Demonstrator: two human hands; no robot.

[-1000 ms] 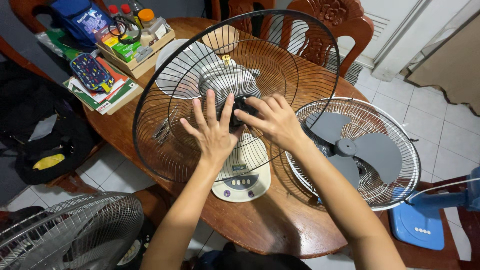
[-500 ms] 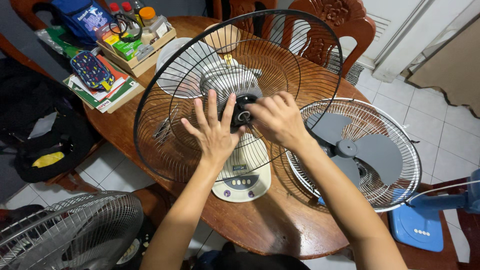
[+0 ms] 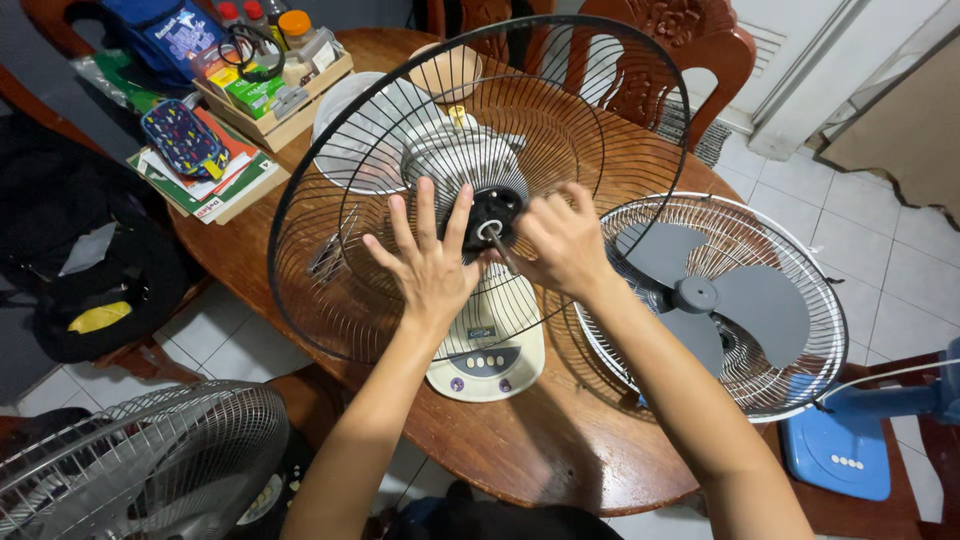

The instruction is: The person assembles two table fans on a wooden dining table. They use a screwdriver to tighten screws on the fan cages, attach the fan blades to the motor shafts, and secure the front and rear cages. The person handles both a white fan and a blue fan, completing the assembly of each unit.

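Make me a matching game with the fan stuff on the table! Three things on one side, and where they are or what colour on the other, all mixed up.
Things:
1. black fan guard
2. grey fan blade
3. cream fan base

Descriptions:
A. lying inside a white wire grill
B. has buttons, sits on the wooden table
C. both hands are at its centre

Pairs: 1-C, 2-A, 3-B

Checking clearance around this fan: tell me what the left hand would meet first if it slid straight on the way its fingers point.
The left hand lies flat on the black rear guard, fingers pointing up and away. Going on, it would probably meet the white motor housing behind the wires first, though depth is hard to judge.
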